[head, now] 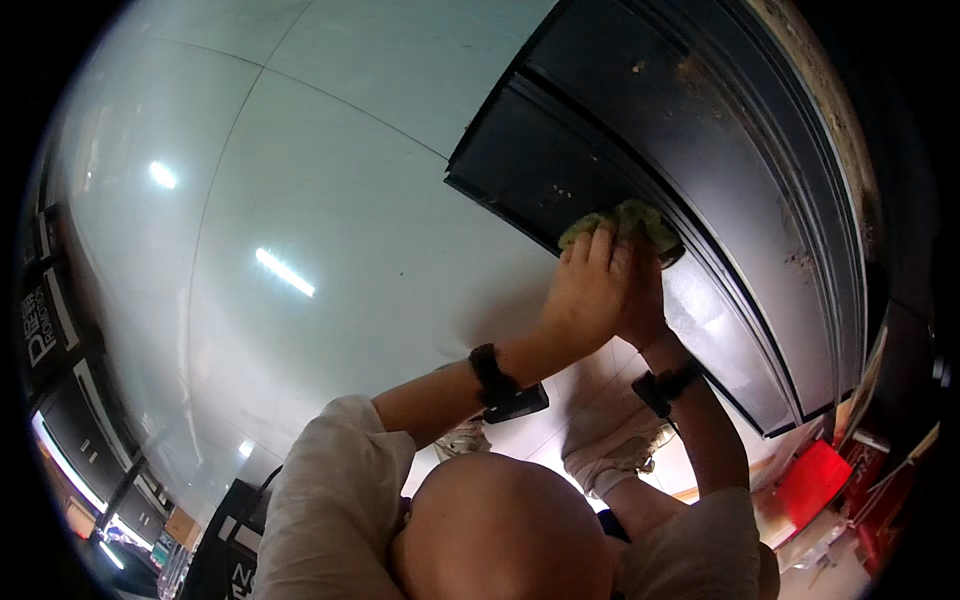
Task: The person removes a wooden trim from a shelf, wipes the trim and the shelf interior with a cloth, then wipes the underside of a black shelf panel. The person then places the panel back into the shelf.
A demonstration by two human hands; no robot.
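Observation:
My left hand (589, 289) lies with bent fingers on a crumpled yellow-green cloth (641, 217). Partly covered by it, my right hand (643, 289) also holds the cloth; its fingers are mostly hidden. Both hands press the cloth against a dark flat panel (525, 142) with raised ribs running along it. Pale crumbs (561, 190) of dirt dot the panel beyond the cloth. Closer to me, the panel's surface has a whitish sheen (705, 315) from reflected light. Each wrist wears a black strap with a small box.
Large glossy pale tiles (337, 187) reflect ceiling lights on the left. More ribbed panel (765, 187), with brown dirt spots, extends right. A red object (814, 484) and clutter sit at lower right. Black display stands (56, 307) with writing line the left rim. My knee (502, 525) is below.

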